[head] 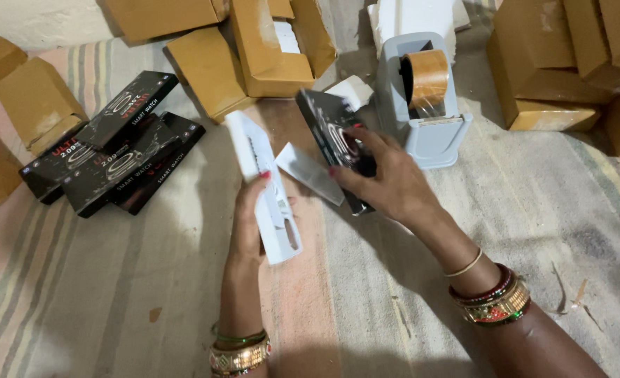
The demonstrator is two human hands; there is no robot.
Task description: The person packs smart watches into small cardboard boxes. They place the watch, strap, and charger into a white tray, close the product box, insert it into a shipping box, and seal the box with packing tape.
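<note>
A striped mat (464,231) covers the floor and carries everything in view. Brown cartons (555,63) crowd its far edge: a tall stack at the far right, an open one (275,49) with white packing in the middle, flatter ones (33,98) at the left. Just right of the open carton stands a grey tape dispenser (425,115) with a roll of brown tape (427,77) in its cradle; white foam (408,17) lies behind it. At the left, a loose pile of black boxes (114,154) rests on the mat, overlapping one another, well apart from the hands.

The right hand (387,178) is closed around one black box (338,143), thumb on its printed face and fingers wrapped behind, holding it tilted above the mat just in front of the dispenser. A white flap (310,173) hangs out of the box's lower end, toward the other hand.

The left hand (250,217) grips a white tray (268,189), a long narrow insert with a slot near its lower end, held upright on edge with the thumb along one side. Tray and box sit close together, not touching. Both wrists carry bangles (495,301).
</note>
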